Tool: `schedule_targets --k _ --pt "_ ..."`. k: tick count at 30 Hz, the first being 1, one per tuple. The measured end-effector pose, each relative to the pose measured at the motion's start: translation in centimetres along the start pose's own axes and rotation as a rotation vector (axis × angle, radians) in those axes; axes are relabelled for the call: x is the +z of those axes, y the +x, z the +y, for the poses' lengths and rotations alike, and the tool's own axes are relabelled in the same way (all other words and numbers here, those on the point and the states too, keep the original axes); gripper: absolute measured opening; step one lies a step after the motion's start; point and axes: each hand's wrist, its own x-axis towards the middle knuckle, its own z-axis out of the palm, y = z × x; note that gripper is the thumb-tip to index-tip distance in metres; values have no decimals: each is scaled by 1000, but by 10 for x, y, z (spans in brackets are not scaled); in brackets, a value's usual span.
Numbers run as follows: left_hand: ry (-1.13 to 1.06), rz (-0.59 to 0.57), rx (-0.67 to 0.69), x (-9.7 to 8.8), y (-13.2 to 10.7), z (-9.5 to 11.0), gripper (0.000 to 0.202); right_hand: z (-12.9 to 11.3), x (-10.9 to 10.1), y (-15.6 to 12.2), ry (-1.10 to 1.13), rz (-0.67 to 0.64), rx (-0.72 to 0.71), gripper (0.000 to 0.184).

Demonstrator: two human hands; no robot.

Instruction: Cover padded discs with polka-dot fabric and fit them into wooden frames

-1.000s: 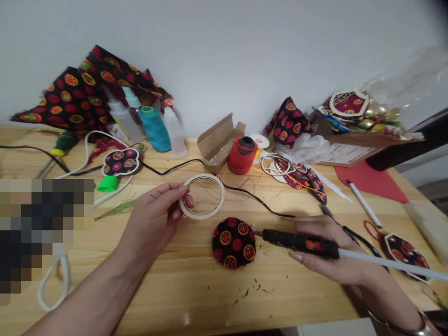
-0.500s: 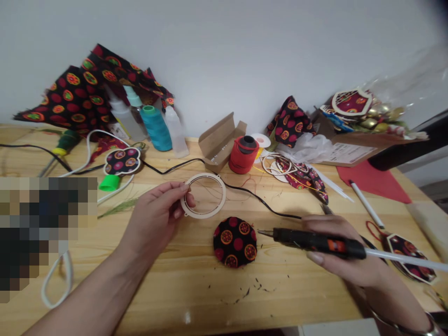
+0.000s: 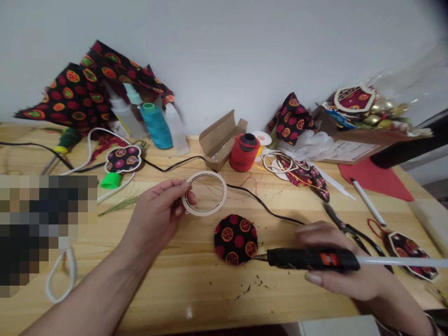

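Note:
Pinched at its left side by my left hand [image 3: 163,203] is a thin, pale wooden ring [image 3: 224,193] with small tabs on its rim. Just below it a round fabric-covered disc [image 3: 236,238], black with red and orange circles, lies flat on the table. My right hand [image 3: 346,266] is closed around a black glue gun [image 3: 311,258] with a white glue stick [image 3: 399,261] out of its back. The metal nozzle points left, its tip at the lower right edge of the disc; whether it touches I cannot tell.
Black scissors [image 3: 345,226] lie beyond my right hand, near a fabric ornament [image 3: 411,256]. Behind stand a red thread spool [image 3: 242,154], a small cardboard box [image 3: 219,144], a teal thread cone [image 3: 157,128] and bottles. A black cord [image 3: 259,198] crosses the table. Dark scraps lie near the disc.
My right hand has brought the glue gun down and slightly left, its nozzle now lower along the disc's right edge. More of the scissors shows. My left hand and the ring are nearly still.

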Motion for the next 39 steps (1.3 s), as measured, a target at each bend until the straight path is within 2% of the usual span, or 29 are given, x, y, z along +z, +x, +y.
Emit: schedule_targets --k 7,21,25,31,36,39 --pt "-1 -11 6 0 0 1 10 -1 3 -2 -84 -37 -18 39" --pt "7 -13 5 -2 0 1 9 -4 8 4 -60 -19 -7 41" --pt "6 -11 7 -1 0 0 9 -9 12 14 -48 -47 -34 32" --pt "5 -14 8 -1 0 0 9 -13 16 21 17 -148 24 10" --pt "7 -19 7 0 -1 1 9 -10 13 15 -37 -68 1 26" --pt "3 -22 8 -1 -1 1 9 -8 12 12 -58 -66 -12 29"
